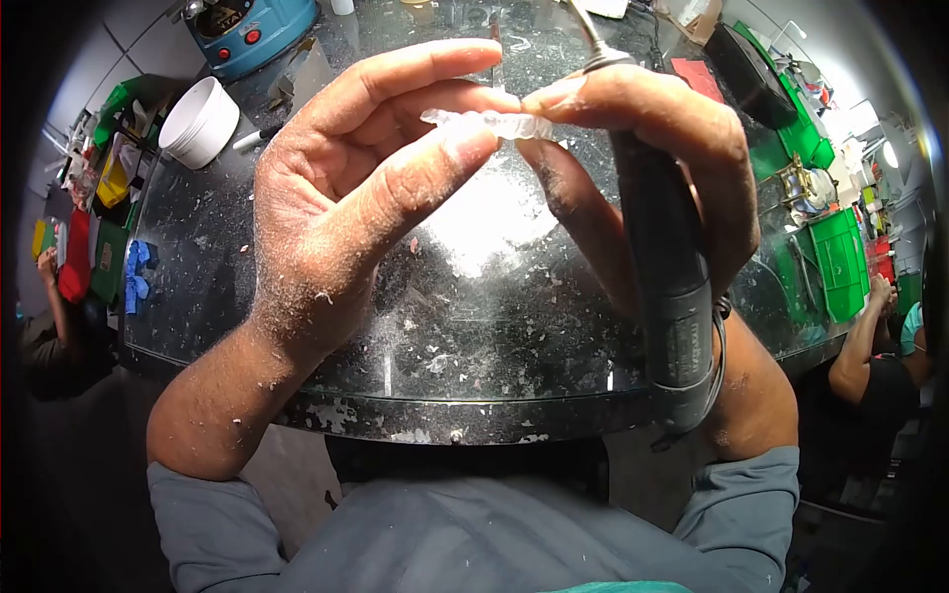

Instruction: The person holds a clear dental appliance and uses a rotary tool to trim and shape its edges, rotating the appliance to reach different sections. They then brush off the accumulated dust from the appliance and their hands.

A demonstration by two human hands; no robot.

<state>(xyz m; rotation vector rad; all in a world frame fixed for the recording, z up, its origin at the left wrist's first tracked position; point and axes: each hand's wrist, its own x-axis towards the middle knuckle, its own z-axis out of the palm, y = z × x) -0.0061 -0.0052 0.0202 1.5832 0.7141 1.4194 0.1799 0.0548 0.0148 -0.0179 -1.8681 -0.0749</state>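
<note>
A clear plastic dental splint (521,126) with a bumpy, tooth-like outline is held up above the bench between both hands. My left hand (341,188) pinches its left part between thumb and fingers; white dust coats the skin. On the right end, the thumb and index finger of my right hand (692,124) also grip it. That same hand holds a black rotary handpiece (674,287) against the palm, its metal tip pointing up and away from the splint. A cord loops at the handpiece's lower end near the wrist.
The dark bench top (445,336) is strewn with white dust and crumbs under a bright light. A white tub (199,123), a marker (255,138) and a blue device (247,40) stand at the back left. Green trays (838,262) lie right. Other people work at both sides.
</note>
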